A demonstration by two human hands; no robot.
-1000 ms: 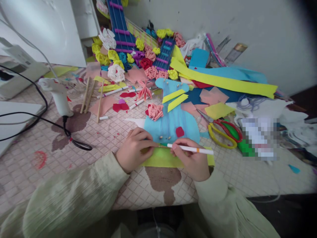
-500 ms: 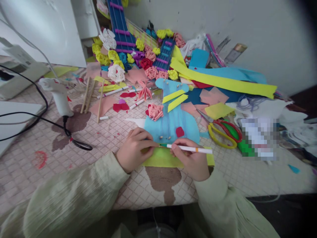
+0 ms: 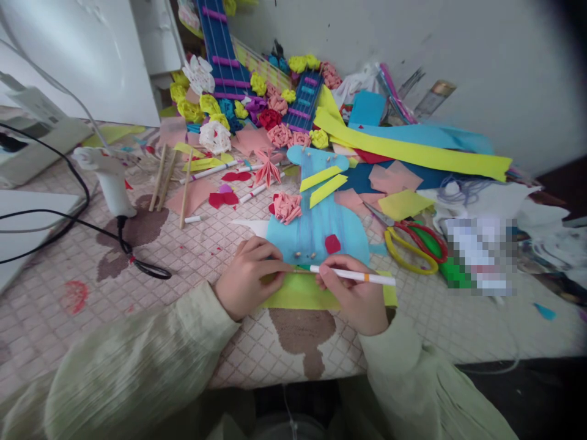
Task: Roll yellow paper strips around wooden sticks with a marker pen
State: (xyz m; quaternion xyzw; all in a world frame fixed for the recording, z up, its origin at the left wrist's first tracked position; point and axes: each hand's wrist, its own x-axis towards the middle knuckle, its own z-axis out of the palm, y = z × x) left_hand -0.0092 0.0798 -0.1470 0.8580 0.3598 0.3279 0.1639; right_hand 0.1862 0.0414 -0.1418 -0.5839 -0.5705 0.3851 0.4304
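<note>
A white marker pen point(image 3: 353, 275) with an orange band lies in my right hand point(image 3: 355, 299), the thumb and fingers closed round it. Its left end points toward my left hand point(image 3: 250, 275), where a small green tip shows. My left hand has its fingers pressed together at the upper edge of a strip of yellow-green paper point(image 3: 302, 293); a thin line runs along that edge between the hands. Just beyond lies a light blue guitar-shaped cutout point(image 3: 337, 217) with strings, two yellow strips point(image 3: 328, 189), a pink paper flower point(image 3: 287, 208) and a red paper piece point(image 3: 332, 244).
On the left are a white glue gun point(image 3: 107, 180) with a black cable, and wooden sticks point(image 3: 186, 189). Scissors point(image 3: 413, 250) with yellow and red handles lie to the right. Paper flowers, dark blue paper guitars point(image 3: 227, 61) and long yellow paper point(image 3: 413, 146) fill the back.
The marker pen has shifted very slightly to the right in my right hand. My left hand and the paper stay in place.
</note>
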